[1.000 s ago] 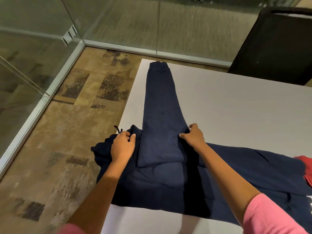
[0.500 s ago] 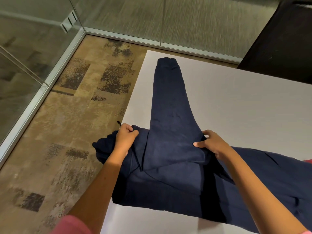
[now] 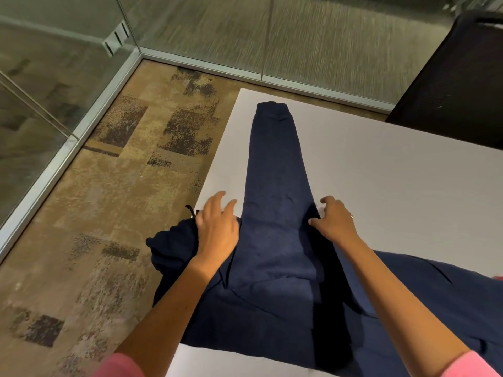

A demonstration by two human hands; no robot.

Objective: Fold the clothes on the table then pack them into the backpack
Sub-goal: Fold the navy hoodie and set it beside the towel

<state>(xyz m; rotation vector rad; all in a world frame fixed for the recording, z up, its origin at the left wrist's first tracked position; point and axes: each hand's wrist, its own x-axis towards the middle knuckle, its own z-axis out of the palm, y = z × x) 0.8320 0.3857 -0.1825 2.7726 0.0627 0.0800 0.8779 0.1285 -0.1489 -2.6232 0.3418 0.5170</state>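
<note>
Head view: navy sweatpants (image 3: 275, 240) lie spread on the bench (image 3: 394, 180), waist overhanging its left edge. Left hand (image 3: 217, 229) presses flat, grip spread; right hand (image 3: 336, 221) pinches a leg seam. Folding is underway; next, probably, doubling the legs.

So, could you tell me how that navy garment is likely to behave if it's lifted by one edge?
The navy garment is probably floppy: it creases and droops over the table edge. It would likely sag and unfold, so support it with both hands.
</note>
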